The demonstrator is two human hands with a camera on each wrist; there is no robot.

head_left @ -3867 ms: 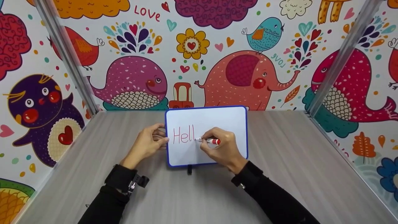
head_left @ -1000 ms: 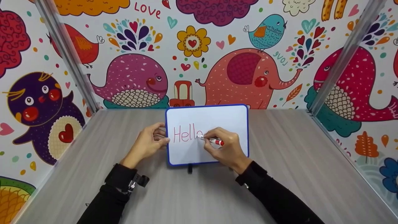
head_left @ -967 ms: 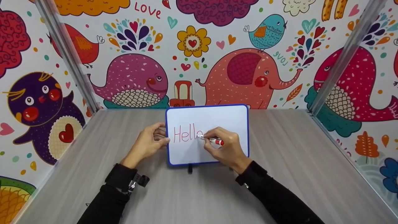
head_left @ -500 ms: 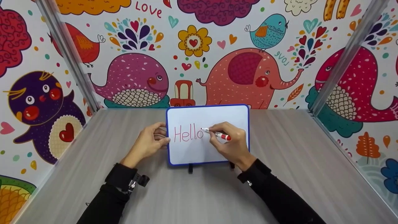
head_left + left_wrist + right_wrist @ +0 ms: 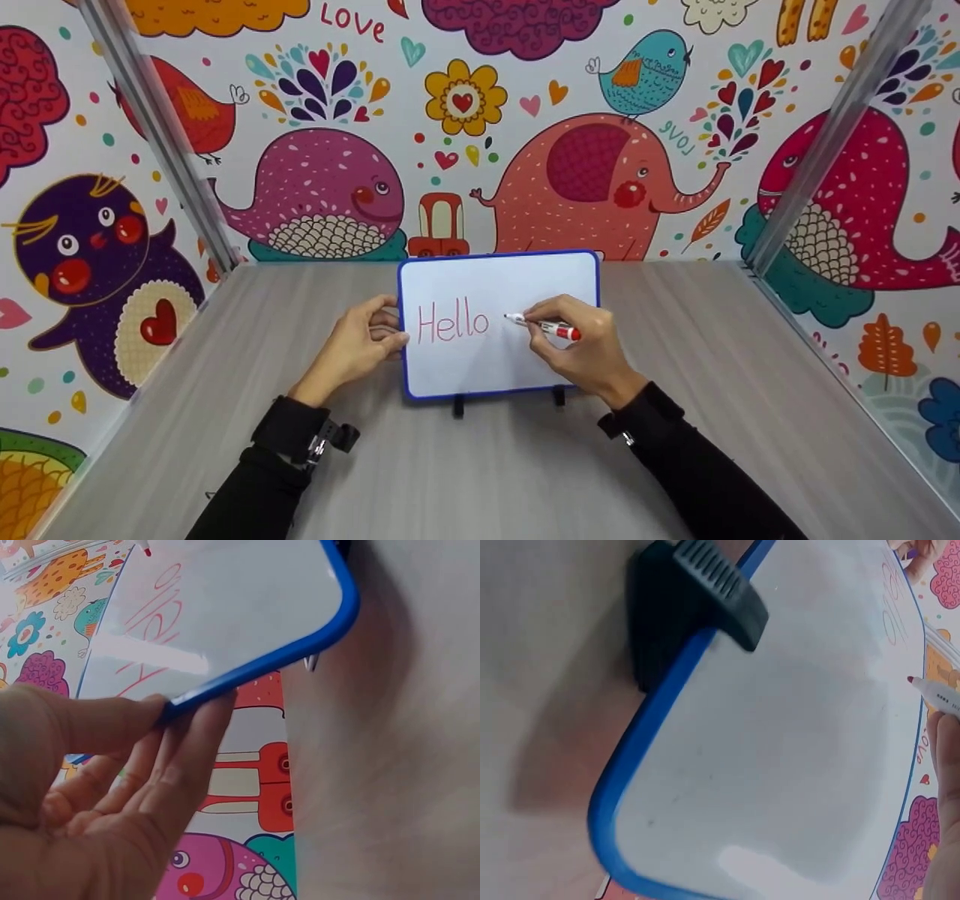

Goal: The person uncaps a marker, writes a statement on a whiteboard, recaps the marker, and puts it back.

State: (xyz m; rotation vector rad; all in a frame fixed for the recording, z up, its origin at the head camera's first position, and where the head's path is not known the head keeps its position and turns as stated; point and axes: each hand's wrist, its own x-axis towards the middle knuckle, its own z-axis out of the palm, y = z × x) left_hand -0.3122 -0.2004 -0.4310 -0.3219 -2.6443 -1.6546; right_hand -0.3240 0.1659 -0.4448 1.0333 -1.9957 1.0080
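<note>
A small whiteboard [image 5: 465,371] with a blue frame stands propped up in the head view, with "Hello" [image 5: 452,320] in red on its left half. My left hand [image 5: 355,341] pinches the board's left edge; the left wrist view shows the thumb [image 5: 120,720] on the front and fingers behind. My right hand [image 5: 581,345] holds a white marker [image 5: 551,328] with a red end, tip pointing left, just right of the "o". In the right wrist view the marker's red tip [image 5: 911,679] appears close over the board's surface.
Black stand feet [image 5: 458,406] jut out under the board's bottom edge, and a black clip [image 5: 720,592] grips its frame. The grey wood-grain table [image 5: 465,480] lies all round. Behind rises a wall [image 5: 517,172] printed with cartoon animals, with metal posts [image 5: 161,142] at the corners.
Since the earliest frame the second "l" and an "o" have been drawn, so the word reads "Hello". My right hand has moved right with the marker, off the "o". The left hand keeps its place.
</note>
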